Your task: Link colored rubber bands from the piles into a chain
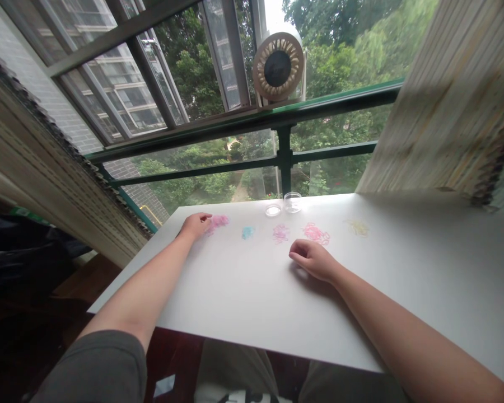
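Observation:
At the left of the white table, my left hand (196,225) touches the edge of a purple-pink pile (219,221) with its fingers pressed together; whatever they hold is too small to make out. My right hand (313,258) rests curled in front of a pink pile (316,233), its fingertips together and their contents hidden. Between the hands lie a small blue pile (247,232) and a loose lilac pile (281,233) of thin pieces. A yellow pile (358,227) is farther right.
A clear round container (293,203) and a clear shallow lid or dish (273,210) stand at the back edge of the white table (235,296). Behind are a green railing (284,146) and a round fan (278,67). Curtains hang on both sides.

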`<state>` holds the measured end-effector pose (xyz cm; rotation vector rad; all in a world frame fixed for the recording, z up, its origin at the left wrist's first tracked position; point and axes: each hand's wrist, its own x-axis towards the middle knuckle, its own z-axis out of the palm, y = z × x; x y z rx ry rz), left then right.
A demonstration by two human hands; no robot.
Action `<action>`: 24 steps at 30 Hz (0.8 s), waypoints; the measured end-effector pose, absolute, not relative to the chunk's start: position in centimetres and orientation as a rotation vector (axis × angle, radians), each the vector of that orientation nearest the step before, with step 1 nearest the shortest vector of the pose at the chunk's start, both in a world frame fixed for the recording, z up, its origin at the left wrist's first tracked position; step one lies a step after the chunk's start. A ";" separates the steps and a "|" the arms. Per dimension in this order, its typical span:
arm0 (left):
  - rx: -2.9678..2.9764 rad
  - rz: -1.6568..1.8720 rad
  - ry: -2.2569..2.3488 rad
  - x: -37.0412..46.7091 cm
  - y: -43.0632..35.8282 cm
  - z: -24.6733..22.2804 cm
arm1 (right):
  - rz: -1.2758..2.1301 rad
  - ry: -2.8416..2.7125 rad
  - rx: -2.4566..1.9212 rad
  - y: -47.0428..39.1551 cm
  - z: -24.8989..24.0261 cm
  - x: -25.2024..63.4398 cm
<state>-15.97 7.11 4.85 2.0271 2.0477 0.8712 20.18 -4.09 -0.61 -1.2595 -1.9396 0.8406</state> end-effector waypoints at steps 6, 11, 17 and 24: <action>2.063 1.072 1.764 -11.3 5.8 3.2 | 0.812 -1.965 -1.223 -4.1 -0.6 20.1; 2.036 1.073 1.309 -4.4 2.6 1.2 | 0.784 -1.909 -1.181 -4.1 -0.8 20.1; 2.106 0.890 1.032 1.2 -0.1 1.0 | 0.776 -1.810 -1.093 -4.0 -0.8 20.2; 2.082 0.904 0.976 2.2 -0.1 0.3 | 0.784 -1.771 -1.094 -4.1 -0.6 20.2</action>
